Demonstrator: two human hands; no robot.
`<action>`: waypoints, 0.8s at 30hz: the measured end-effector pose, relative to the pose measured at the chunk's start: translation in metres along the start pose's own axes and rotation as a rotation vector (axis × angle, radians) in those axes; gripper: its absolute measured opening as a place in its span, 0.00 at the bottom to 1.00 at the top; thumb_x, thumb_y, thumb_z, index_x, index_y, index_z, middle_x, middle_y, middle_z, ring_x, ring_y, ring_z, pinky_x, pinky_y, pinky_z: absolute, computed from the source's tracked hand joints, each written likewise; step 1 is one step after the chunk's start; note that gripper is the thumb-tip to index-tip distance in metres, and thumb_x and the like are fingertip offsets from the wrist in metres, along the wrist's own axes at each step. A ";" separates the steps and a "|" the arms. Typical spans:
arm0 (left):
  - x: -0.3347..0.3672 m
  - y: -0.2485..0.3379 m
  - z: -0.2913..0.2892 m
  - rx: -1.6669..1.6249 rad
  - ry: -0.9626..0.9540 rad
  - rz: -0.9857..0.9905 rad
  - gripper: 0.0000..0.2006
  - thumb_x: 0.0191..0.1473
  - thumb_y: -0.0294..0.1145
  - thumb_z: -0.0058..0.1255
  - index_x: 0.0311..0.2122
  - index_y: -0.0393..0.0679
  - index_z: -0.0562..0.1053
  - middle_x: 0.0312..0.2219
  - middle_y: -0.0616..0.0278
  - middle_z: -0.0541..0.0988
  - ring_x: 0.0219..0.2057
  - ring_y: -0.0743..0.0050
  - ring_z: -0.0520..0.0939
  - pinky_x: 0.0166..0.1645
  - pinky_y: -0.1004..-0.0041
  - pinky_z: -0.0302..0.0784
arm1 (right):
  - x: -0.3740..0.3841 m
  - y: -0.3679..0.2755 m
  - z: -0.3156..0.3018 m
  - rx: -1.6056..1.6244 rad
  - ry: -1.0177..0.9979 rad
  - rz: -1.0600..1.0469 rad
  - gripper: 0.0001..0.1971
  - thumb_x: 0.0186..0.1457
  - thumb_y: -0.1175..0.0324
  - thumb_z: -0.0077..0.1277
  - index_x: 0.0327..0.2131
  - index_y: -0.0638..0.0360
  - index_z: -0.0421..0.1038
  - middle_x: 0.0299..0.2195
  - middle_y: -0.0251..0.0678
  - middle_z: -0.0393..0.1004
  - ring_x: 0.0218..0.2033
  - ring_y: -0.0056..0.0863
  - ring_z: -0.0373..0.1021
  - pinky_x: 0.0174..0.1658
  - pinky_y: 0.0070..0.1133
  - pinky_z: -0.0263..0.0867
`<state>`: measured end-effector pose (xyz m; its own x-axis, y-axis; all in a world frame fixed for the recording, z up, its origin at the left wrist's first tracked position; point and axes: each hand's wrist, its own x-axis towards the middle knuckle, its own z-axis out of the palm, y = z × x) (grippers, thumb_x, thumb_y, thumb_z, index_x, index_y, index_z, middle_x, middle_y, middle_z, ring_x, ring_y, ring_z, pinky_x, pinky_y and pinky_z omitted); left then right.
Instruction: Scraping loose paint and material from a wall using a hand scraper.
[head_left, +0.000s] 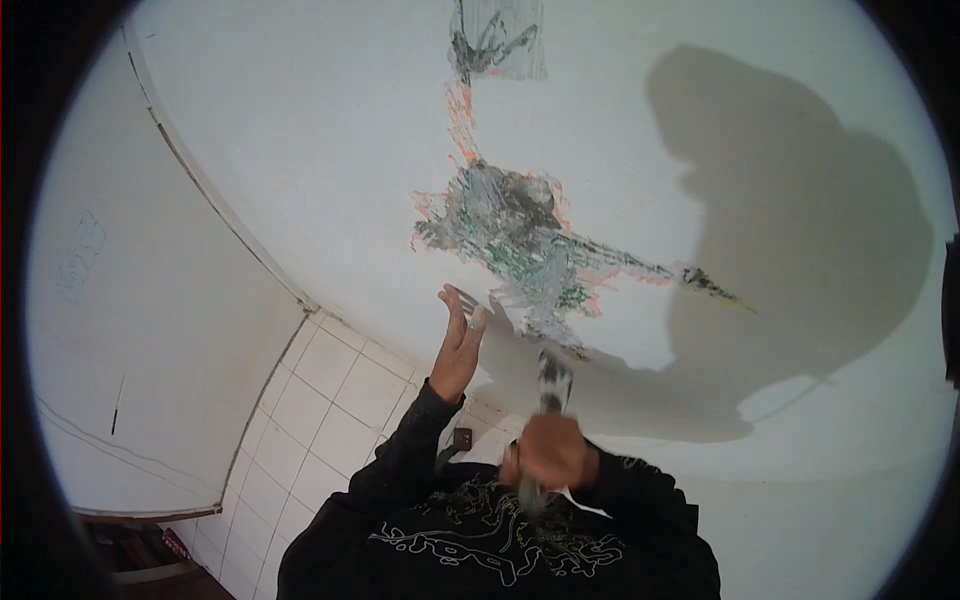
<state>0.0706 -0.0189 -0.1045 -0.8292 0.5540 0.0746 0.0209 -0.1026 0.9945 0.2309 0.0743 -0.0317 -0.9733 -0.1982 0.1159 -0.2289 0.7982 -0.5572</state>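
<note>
Scraper raised to a damaged white wall

The right hand (548, 450) has its fingers wrapped around a paint-flecked scraper (552, 385), blade aimed toward 12 o'clock just below the scraped patch (515, 240). The left hand (458, 345), fingers spread flat and holding nothing, rests at the patch's 7 o'clock edge. Bare wall (300, 130) lies open toward 10 o'clock; white tiles (320, 400) begin at 8 o'clock.
</note>
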 end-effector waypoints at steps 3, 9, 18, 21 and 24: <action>-0.002 0.016 0.011 0.055 0.010 0.030 0.36 0.60 0.42 0.33 0.58 0.34 0.29 0.58 0.40 0.25 0.60 0.61 0.22 0.62 0.70 0.27 | 0.016 0.016 -0.005 0.062 0.388 -0.501 0.07 0.41 0.75 0.50 0.16 0.58 0.64 0.16 0.36 0.66 0.17 0.31 0.66 0.18 0.24 0.58; 0.002 0.000 0.006 0.043 0.022 0.055 0.35 0.59 0.41 0.34 0.59 0.33 0.30 0.59 0.41 0.26 0.61 0.61 0.24 0.62 0.71 0.29 | 0.013 0.032 0.000 0.073 0.562 -0.444 0.06 0.31 0.73 0.52 0.17 0.57 0.64 0.15 0.33 0.62 0.15 0.30 0.63 0.17 0.24 0.57; 0.002 0.002 0.006 0.062 0.019 0.051 0.35 0.59 0.43 0.34 0.59 0.32 0.32 0.59 0.42 0.29 0.61 0.62 0.28 0.62 0.71 0.30 | 0.004 0.019 -0.003 0.084 0.468 -0.559 0.12 0.39 0.73 0.56 0.13 0.57 0.61 0.13 0.30 0.61 0.13 0.28 0.62 0.17 0.20 0.58; 0.006 -0.005 -0.005 0.067 0.064 0.059 0.35 0.59 0.43 0.34 0.59 0.32 0.33 0.59 0.42 0.30 0.62 0.61 0.29 0.62 0.72 0.31 | -0.010 0.004 -0.004 0.152 0.603 -0.658 0.12 0.36 0.73 0.56 0.13 0.57 0.60 0.14 0.31 0.61 0.13 0.29 0.62 0.17 0.23 0.56; -0.007 0.003 0.006 0.099 0.009 0.056 0.34 0.59 0.42 0.34 0.59 0.34 0.34 0.60 0.43 0.31 0.62 0.61 0.30 0.62 0.71 0.33 | -0.009 0.029 0.007 0.519 0.336 -0.431 0.14 0.36 0.72 0.56 0.14 0.58 0.59 0.14 0.32 0.61 0.15 0.30 0.62 0.19 0.23 0.57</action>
<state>0.0792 -0.0181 -0.1019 -0.8303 0.5420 0.1296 0.1220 -0.0502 0.9913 0.2330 0.0952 -0.0549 -0.7716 -0.1816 0.6096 -0.6337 0.3018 -0.7123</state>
